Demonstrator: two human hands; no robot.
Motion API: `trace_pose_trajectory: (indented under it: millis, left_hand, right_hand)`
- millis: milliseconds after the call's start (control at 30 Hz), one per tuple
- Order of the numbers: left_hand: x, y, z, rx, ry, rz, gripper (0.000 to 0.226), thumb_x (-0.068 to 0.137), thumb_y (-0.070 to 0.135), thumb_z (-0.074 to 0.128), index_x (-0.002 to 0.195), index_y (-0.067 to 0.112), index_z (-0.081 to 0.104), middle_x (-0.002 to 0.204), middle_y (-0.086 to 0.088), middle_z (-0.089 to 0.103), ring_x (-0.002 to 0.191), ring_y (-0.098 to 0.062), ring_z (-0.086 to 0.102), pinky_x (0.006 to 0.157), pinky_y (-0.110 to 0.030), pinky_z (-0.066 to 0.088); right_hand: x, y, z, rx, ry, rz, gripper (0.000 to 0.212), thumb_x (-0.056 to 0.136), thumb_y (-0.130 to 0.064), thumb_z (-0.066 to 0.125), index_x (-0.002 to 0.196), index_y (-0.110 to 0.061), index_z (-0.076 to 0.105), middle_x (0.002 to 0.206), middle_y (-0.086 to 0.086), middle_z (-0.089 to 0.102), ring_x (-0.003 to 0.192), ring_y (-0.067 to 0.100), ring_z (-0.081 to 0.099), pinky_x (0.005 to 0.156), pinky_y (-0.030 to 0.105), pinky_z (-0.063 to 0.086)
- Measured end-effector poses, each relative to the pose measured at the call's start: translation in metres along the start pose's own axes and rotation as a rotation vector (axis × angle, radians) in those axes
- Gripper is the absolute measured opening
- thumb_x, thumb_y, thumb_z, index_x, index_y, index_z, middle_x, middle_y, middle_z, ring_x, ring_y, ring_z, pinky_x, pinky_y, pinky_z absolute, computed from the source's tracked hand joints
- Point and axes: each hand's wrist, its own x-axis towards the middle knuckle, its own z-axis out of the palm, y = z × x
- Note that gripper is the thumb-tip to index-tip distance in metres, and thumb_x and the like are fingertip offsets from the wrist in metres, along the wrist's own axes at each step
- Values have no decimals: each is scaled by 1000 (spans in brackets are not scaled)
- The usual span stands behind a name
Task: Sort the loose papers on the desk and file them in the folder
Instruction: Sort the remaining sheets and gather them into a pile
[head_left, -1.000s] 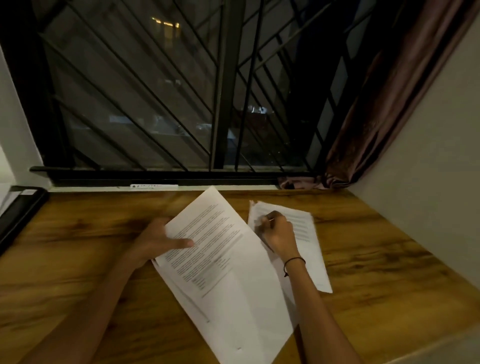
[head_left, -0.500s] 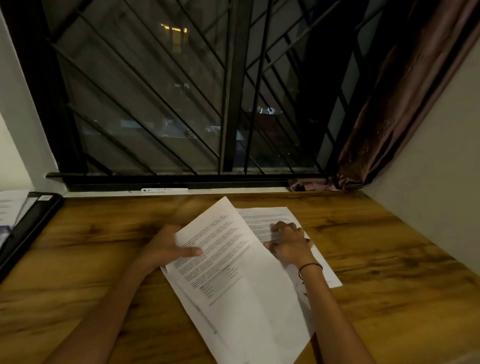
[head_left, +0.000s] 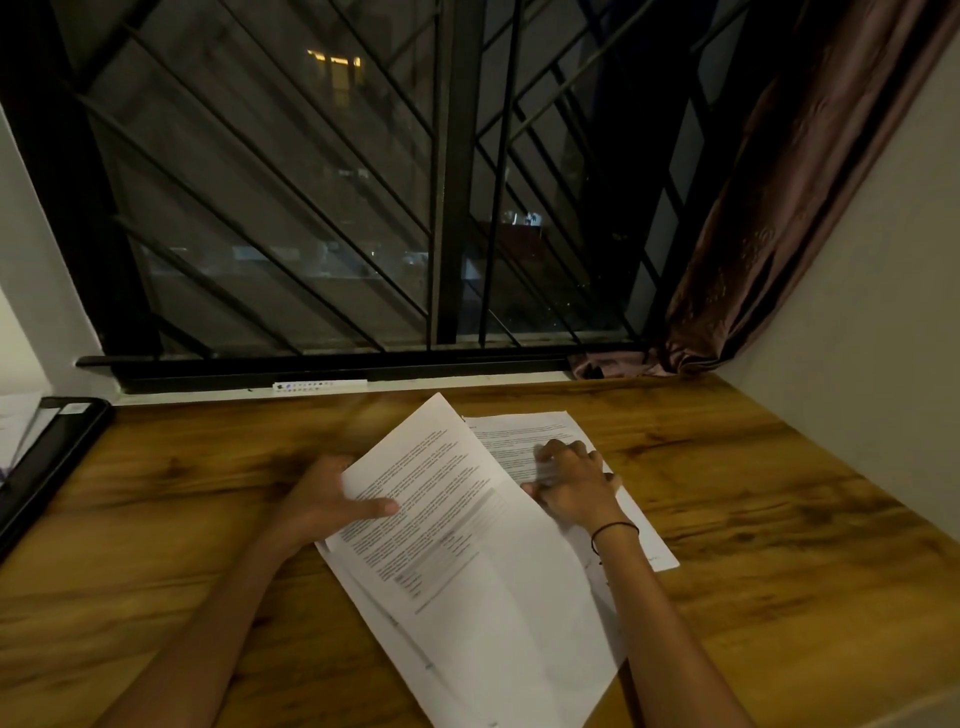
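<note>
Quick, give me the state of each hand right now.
Left hand: shut on the tilted top sheet, thumb over its printed face.
Right hand: open, pressing down on the flat sheet on the desk.

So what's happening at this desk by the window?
A person is sorting printed papers on a wooden desk. The left hand grips a tilted stack of sheets, thumb on top of the text. The right hand presses flat on a single page lying beside it. A black folder sits at the desk's far left edge, and nothing here shows any of these papers filed yet.
</note>
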Motion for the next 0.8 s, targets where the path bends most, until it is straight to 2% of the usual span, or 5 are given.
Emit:
trace_pose_trajectory:
  millis: [267, 533, 600, 667, 800]
  left_hand:
    - [8, 6, 2, -3, 42, -19, 49, 67, 36, 94, 109, 24, 72, 106, 4, 75, 95, -14, 74, 81, -44, 64]
    - [12, 12, 8, 17, 95, -30, 43, 72, 37, 91, 107, 27, 68, 106, 7, 70, 97, -14, 71, 78, -35, 62]
    - [11, 12, 9, 21, 103, -23, 38, 74, 36, 90, 103, 30, 66, 104, 8, 69, 94, -11, 70, 72, -29, 60]
    - [11, 12, 10, 33, 120, -6, 43, 75, 38, 89, 110, 27, 65, 109, 8, 67, 92, -8, 68, 71, -25, 58]
    - [9, 11, 8, 16, 157, 34, 60, 72, 45, 89, 124, 26, 64, 125, 12, 58, 107, -12, 63, 88, -38, 59]
  right_hand:
    - [13, 7, 4, 279, 117, 19, 35, 87, -52, 74, 111, -29, 66, 128, 2, 63, 130, 32, 51, 110, 53, 34]
    - [6, -2, 7, 51, 12, 82, 84, 82, -82, 57, 148, -31, 42, 156, 11, 38, 146, 38, 26, 114, 57, 25]
    - [2, -13, 5, 202, -43, 27, 87, 77, -70, 75, 146, -29, 42, 149, 5, 46, 141, 34, 37, 110, 53, 38]
    - [-4, -23, 4, 412, -122, -35, 85, 75, -44, 89, 144, -26, 42, 130, -9, 53, 122, 24, 52, 84, 32, 55]
    - [-11, -37, 9, 581, -177, -115, 70, 80, -5, 86, 133, -23, 43, 109, -18, 56, 110, 15, 59, 67, 20, 54]
